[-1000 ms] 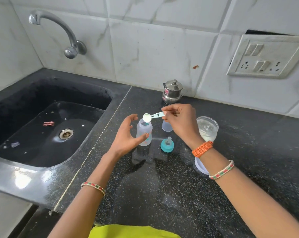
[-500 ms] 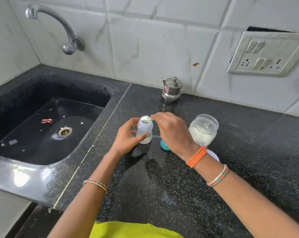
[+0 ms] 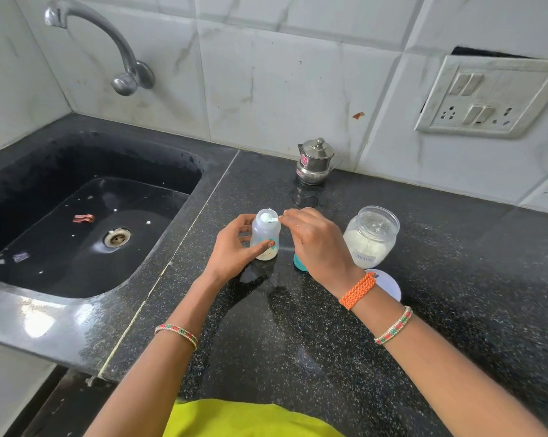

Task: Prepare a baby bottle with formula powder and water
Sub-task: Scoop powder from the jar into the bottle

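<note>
Baby bottle (image 3: 265, 235) upright on the countertop (image 3: 297, 326), mouth up, my left hand (image 3: 234, 247) clasped around it. My right hand (image 3: 313, 241) pinches the scoop (image 3: 270, 218), lying level left-right, bowl over the mouth.

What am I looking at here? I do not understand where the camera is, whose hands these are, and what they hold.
The camera sits on a person's head and looks forward and down, so the two arms entering from below belong to that person. No machine is involved.

The left hand holds a small clear baby bottle, which stands open on the black counter. The right hand pinches a small scoop over the bottle's mouth, it seems to tip powder in.

Right of the hands stands an open jar of white powder, with its white lid lying nearer the person. A teal bottle cap peeks out under the right hand. A small steel pot stands by the wall. The sink and tap are on the left.
</note>
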Demonstrator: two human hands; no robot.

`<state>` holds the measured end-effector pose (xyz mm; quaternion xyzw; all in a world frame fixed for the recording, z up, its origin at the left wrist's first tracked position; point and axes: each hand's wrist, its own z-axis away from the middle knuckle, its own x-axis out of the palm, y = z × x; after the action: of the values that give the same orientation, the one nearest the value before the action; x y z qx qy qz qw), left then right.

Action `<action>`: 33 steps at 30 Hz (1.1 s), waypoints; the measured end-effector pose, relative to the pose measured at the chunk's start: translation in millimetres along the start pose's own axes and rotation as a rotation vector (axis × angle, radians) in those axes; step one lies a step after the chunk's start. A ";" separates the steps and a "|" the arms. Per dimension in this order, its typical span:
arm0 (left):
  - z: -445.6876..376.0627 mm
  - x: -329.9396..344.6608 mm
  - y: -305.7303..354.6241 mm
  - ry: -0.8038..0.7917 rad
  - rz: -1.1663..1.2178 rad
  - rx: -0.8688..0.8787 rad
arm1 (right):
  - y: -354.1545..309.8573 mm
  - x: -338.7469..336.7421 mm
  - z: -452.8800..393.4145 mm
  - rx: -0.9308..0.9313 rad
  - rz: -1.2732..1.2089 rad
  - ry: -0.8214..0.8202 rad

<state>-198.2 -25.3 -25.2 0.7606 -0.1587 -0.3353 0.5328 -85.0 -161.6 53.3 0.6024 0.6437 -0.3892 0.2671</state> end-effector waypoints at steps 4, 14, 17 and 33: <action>0.5 0.4 -1.4 0.003 -0.007 0.001 | 0.8 0.0 -1.1 -0.002 0.033 -0.019; 0.5 0.7 -2.2 -0.003 0.003 0.007 | 2.8 0.6 -3.5 0.009 0.087 -0.064; 2.2 1.5 -1.4 -0.007 0.017 0.004 | 3.3 0.4 -4.9 0.075 0.080 -0.115; 46.8 16.9 25.2 0.250 -0.031 -0.024 | 21.8 -29.7 8.6 1.115 -1.286 0.227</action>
<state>-214.9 -78.0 -17.5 0.7925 -0.0753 -0.2480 0.5521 -60.7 -186.2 68.8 0.1990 0.5977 -0.6617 -0.4066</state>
